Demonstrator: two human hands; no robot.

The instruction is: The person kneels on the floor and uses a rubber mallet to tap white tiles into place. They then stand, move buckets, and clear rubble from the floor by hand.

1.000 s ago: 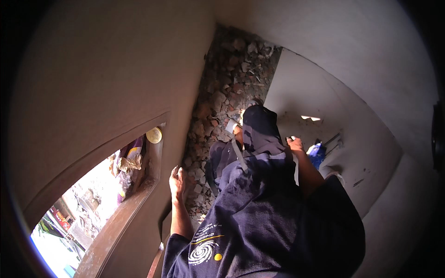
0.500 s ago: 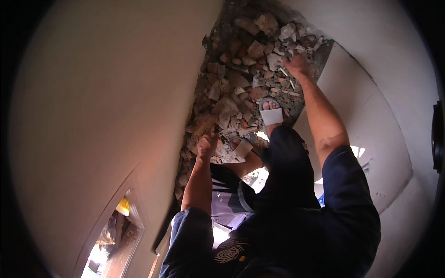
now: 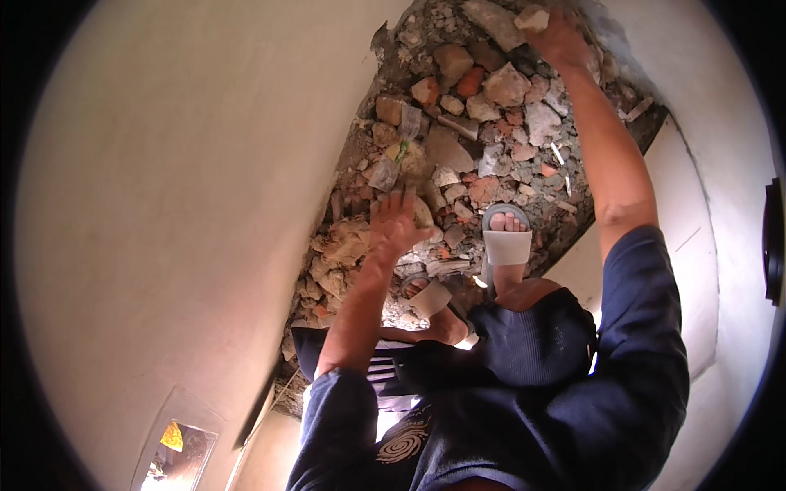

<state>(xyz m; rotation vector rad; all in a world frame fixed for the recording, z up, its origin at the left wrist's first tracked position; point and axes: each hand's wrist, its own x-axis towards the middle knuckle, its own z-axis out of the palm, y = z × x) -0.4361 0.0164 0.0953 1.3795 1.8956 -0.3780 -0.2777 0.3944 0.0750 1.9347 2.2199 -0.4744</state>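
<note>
Broken rubble (image 3: 483,159), a mix of pale stone chunks, reddish brick bits and grey mortar, covers the ground before me. At the far end my right hand (image 3: 565,42) is closed on a pale stone chunk (image 3: 532,18), which sits at its fingertips. Nearer and to the left, my left hand (image 3: 395,225) reaches over the heap with its fingers spread, slightly blurred. A rounded stone (image 3: 422,214) lies beside its thumb and fingers; whether they touch it I cannot tell. Just beyond those fingers are a clear plastic scrap (image 3: 383,174) and a small green-yellow scrap (image 3: 402,150).
A plain wall (image 3: 196,188) runs along the left, and another wall (image 3: 720,98) closes in the right. My sandalled feet (image 3: 508,241) stand among the debris. Low on the left, an opening (image 3: 176,454) shows a yellow item (image 3: 172,436).
My right hand has moved farther out and now grips a stone chunk. My left hand has moved forward and right, its fingers now spread. The view has shifted.
</note>
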